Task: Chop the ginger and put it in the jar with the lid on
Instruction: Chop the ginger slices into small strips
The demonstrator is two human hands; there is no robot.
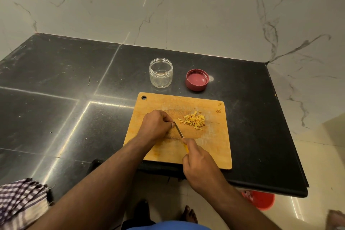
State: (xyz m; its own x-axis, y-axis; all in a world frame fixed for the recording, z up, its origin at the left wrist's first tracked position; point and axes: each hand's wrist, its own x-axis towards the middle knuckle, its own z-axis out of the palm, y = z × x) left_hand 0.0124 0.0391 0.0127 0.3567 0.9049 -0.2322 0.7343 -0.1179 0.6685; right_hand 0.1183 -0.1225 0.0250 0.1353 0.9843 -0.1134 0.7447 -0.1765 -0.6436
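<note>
On the rectangular wooden chopping board (211,147), both hands work a small knife beside a heap of cut ginger.

Nearest, the right hand (200,162) wraps its grip round the yellow handle of the thin-bladed knife (178,131); the left hand (155,124) is curled over the blade's far end, and whether a last piece of ginger sits under those fingers cannot be told. Just beyond the blade lies the pile of pale yellow ginger slivers (193,120), so the chopping looks largely done. Farther back on the black stone counter (56,80) stand the clear round plastic jar (161,75), empty, and the dark red screw lid (197,80) lying upturned beside it: filling and closing remain.
</note>
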